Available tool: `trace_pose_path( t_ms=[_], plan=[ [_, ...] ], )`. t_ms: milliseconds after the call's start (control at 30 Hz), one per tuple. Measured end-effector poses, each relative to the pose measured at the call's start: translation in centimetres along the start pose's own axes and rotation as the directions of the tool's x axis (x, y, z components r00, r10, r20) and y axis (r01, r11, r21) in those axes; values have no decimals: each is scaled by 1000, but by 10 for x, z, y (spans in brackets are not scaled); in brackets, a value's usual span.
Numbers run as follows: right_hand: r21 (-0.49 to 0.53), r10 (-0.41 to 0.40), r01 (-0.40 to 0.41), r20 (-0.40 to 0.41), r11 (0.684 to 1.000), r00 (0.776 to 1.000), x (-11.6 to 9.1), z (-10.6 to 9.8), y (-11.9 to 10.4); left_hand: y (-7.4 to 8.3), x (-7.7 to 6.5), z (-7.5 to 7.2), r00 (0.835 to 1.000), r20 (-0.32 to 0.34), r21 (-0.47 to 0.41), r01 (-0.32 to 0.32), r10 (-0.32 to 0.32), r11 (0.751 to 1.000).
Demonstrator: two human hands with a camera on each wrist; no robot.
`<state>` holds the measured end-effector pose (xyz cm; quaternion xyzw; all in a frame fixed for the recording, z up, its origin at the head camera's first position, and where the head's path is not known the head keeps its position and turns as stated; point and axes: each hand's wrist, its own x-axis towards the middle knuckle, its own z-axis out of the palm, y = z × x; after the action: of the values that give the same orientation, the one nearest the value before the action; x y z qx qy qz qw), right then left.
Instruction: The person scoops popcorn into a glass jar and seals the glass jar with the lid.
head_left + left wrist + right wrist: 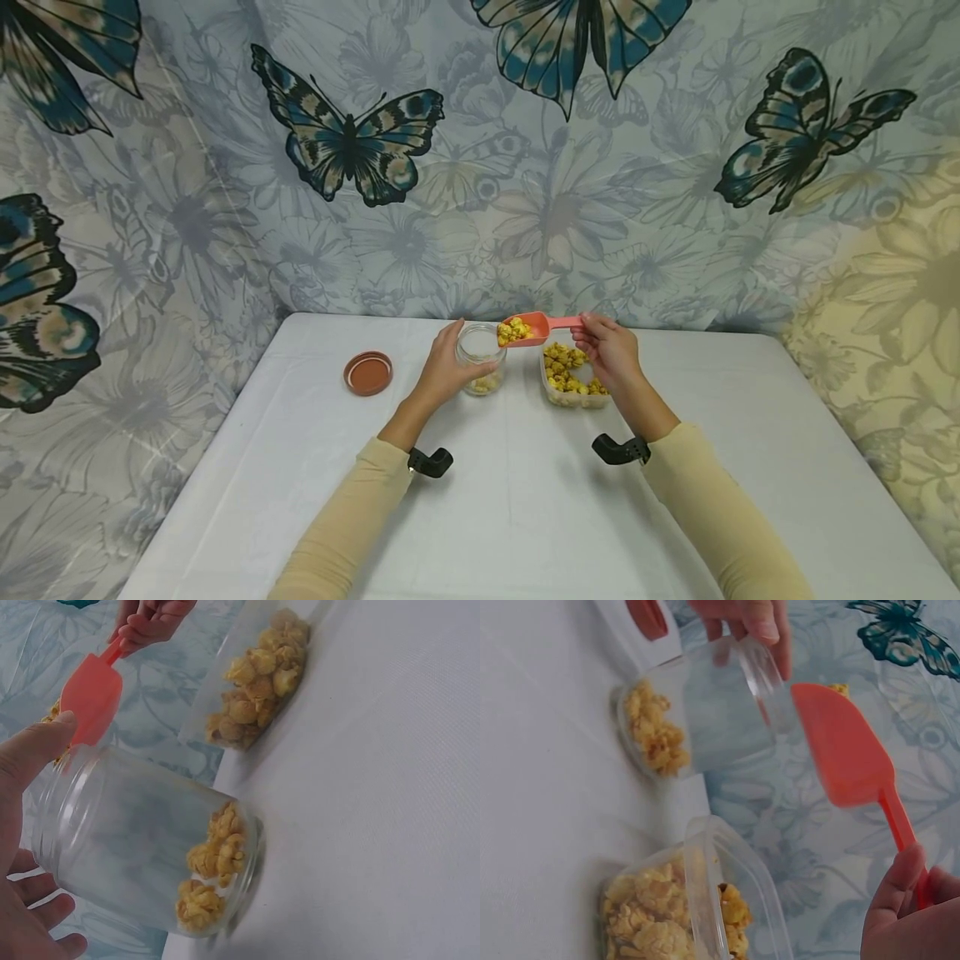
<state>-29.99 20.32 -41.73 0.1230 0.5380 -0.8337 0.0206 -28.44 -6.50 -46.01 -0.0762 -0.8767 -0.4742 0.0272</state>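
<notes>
While the left hand (442,371) grips a jar (481,358) holding some popcorn, the right hand (609,348) pinches a loaded scoop (528,328) beside the popcorn-filled tub (573,398).

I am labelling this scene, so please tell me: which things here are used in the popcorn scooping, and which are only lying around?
In use:
- left hand, holding the glass jar
- right hand, holding the orange scoop of popcorn at the jar's mouth
- clear tub of popcorn

Lying about:
- brown lid, apart on the table
- butterfly cloth behind
</notes>
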Motion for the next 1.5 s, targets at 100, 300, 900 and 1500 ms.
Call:
trace_pose_path(
  t_ms=[100, 300, 900, 1500],
  plan=[
    [-8, -5, 5, -5, 1000, 1000, 0, 1, 0, -1, 1, 0, 1000, -1, -8, 16, -16, 1000],
    [-22, -6, 6, -21, 1000, 1000, -1, 2, 0, -5, 3, 2, 999, 6, -51, 49, -49, 997],
    [14, -20, 20, -4, 1000, 1000, -3, 0, -3, -13, 6, 11, 996, 32, -89, 83, -80, 993],
    [-34, -56, 55, -21, 998, 998, 1, 4, -3, -19, 6, 15, 996, -4, -134, 90, -92, 987]
  ],
)
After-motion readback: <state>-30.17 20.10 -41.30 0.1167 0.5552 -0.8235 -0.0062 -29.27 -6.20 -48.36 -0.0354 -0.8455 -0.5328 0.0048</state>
